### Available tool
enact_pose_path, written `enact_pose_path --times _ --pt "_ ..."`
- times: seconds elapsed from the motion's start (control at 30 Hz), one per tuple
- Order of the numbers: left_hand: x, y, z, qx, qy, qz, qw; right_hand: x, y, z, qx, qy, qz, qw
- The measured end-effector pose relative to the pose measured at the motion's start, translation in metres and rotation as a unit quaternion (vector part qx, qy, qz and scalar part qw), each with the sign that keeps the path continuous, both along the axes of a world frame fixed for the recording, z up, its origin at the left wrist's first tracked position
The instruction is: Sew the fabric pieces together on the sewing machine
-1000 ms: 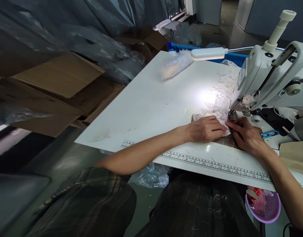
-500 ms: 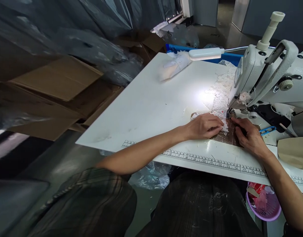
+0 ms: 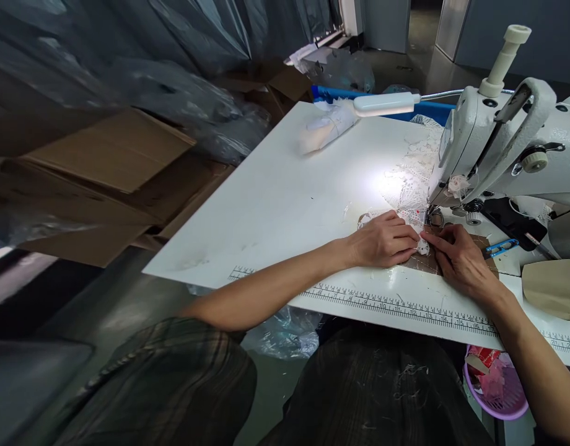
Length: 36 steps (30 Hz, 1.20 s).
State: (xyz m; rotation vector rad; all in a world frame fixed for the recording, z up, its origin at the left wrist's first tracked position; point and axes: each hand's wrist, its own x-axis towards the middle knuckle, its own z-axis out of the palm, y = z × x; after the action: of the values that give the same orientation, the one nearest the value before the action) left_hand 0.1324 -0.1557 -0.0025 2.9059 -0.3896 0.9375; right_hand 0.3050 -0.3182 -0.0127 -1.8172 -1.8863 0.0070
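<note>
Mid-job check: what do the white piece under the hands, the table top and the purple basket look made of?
White piece: likely lace, openwork and see-through; the left hand lies flat on it, the right hand touches it with fingertips. Table top: smooth white laminate or painted board, glossy under the lamp glare. Basket: probably moulded plastic, slotted walls.

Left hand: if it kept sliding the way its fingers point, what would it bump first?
Probably the right hand. The left hand points right across the white lace, and the other hand's fingertips sit just ahead, almost touching. The sewing machine looks slightly farther back.
</note>
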Motion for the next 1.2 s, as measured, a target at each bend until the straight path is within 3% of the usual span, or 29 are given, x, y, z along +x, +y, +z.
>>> enact_pose_path --times 0.17,0.27,0.37,0.47,0.6,0.73,0.87,1.0,1.2 --pt "0.001 -0.005 0.005 -0.017 -0.033 0.024 0.999 -0.002 0.0 0.001 0.0 0.012 0.001 1.0" --pt "0.001 -0.006 0.007 -0.041 -0.046 0.095 0.994 -0.002 -0.001 0.006 0.031 0.046 0.001 0.998" --pt "0.001 -0.009 0.006 -0.032 0.015 0.155 0.987 -0.002 -0.002 0.01 0.059 0.052 0.022 0.997" --pt "0.004 -0.006 0.006 -0.018 0.129 0.175 0.976 -0.007 0.0 0.012 0.028 0.012 0.048 0.998" --pt "0.006 0.018 0.019 -0.005 0.247 0.116 0.962 -0.021 0.002 0.014 -0.059 -0.047 0.021 0.997" --pt "-0.003 0.042 0.033 -0.002 0.195 0.02 0.981 -0.024 0.002 0.018 -0.126 -0.018 0.006 0.992" --pt "-0.009 0.043 0.025 -0.041 0.157 -0.084 0.983 -0.013 0.0 0.023 -0.138 0.066 0.04 0.987" --pt "0.001 0.032 0.011 -0.017 0.101 -0.043 0.994 -0.008 -0.001 0.022 -0.147 0.09 0.036 0.984" --pt "0.006 0.015 0.01 0.037 0.049 -0.02 0.998 -0.014 -0.002 0.014 -0.139 0.124 0.005 0.983"
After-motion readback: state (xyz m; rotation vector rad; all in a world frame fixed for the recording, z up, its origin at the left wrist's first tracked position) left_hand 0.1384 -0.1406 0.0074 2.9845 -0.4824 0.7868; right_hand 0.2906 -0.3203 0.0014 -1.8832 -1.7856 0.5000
